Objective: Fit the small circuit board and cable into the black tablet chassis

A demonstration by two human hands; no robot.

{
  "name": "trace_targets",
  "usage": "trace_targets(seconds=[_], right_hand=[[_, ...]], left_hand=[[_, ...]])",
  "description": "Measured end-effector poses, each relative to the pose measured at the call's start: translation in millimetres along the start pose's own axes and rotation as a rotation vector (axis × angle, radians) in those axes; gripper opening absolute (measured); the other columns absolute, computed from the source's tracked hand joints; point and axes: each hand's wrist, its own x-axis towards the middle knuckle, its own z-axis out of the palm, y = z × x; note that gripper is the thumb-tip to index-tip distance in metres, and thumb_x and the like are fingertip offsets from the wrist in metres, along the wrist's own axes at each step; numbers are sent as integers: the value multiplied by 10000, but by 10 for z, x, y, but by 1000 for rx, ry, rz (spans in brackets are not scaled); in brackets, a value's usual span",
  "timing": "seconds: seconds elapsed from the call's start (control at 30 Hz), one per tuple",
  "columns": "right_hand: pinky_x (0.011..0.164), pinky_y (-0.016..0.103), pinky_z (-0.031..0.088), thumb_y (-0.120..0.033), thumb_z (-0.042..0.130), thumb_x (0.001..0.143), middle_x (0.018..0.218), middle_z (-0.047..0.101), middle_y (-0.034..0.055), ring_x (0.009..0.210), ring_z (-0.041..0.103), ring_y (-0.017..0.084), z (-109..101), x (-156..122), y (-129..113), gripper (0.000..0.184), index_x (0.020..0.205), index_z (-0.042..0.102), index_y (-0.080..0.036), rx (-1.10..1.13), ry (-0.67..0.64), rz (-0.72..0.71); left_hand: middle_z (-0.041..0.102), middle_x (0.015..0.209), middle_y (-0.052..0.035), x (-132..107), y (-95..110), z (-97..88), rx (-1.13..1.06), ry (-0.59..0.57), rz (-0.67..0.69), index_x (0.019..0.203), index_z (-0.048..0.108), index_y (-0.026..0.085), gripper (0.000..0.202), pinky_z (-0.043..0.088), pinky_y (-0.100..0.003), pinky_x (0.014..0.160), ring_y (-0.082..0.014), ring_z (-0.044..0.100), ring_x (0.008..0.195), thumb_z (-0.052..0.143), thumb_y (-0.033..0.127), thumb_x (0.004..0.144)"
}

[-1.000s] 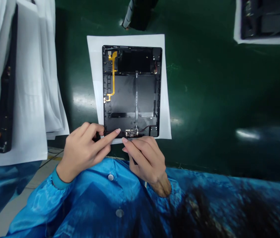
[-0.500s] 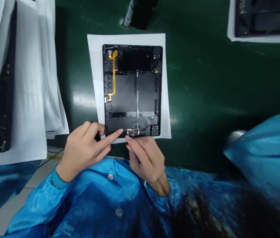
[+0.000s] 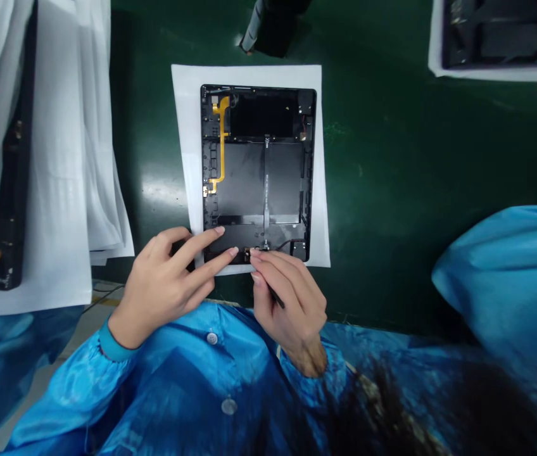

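A black tablet housing (image 3: 244, 183) lies flat before me, its inside facing up. A yellow flex cable (image 3: 222, 145) runs down its left side, and a grey ribbon cable (image 3: 266, 190) crosses the middle. My left hand (image 3: 166, 272) is open, two fingers stretched over the lower left of the housing. At the bottom edge, my right hand (image 3: 290, 297) is closed in a pinch around a thin dark tool (image 3: 277, 297), mostly hidden by the fingers. Its fingertips cover most of a small circuit board (image 3: 247, 254). I cannot tell whether the tool touches the board.
White foam sheet (image 3: 187, 126) lies under the housing on the green table (image 3: 382, 164). More white sheets (image 3: 59, 190) with another dark housing (image 3: 14, 164) stand at left. A further housing (image 3: 506, 35) sits top right. A dark object (image 3: 275, 25) stands behind. A blue sleeve (image 3: 510, 266) is at right.
My left hand has spread, with one finger raised higher over the housing. My right fingertips have shifted right and up onto the circuit board, covering more of it. The dark tool now shows.
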Motion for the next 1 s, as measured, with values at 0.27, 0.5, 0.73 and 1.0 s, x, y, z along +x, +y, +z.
trace_targets(seconds=[0.27, 0.5, 0.73, 1.0], right_hand=[[879, 401, 669, -25, 608, 914, 1037, 774, 128, 1014, 745, 231, 14, 29, -9, 283, 1165, 663, -144, 6, 35, 15], [888, 401, 660, 1, 607, 898, 1033, 767, 142, 1017, 740, 239, 22, 37, -10, 270, 1134, 668, -115, 39, 40, 22], [873, 395, 663, 6, 598, 901, 1028, 766, 119, 1002, 741, 225, 4, 55, -4, 294, 1141, 667, -150, 94, 38, 58], [850, 402, 673, -18, 601, 903, 1038, 778, 99, 977, 758, 240, -2, 51, 11, 319, 1170, 678, -176, 106, 50, 73]], left_hand=[[642, 1268, -87, 46, -17, -29, 63, 39, 61, 1401, 579, 249, 442, 577, -439, 781, -263, 593, 1007, 630, 195, 966], [617, 1213, -91, 36, -13, -29, 81, 11, 59, 1423, 556, 284, 452, 547, -416, 715, -250, 576, 932, 597, 211, 979], [579, 1197, -82, 35, -27, -36, 25, -1, 34, 1417, 552, 309, 442, 508, -399, 738, -254, 563, 967, 585, 215, 987], [585, 1110, -35, 61, -26, -46, 19, -24, 5, 1440, 523, 332, 437, 400, -352, 707, -215, 475, 873, 507, 222, 1018]])
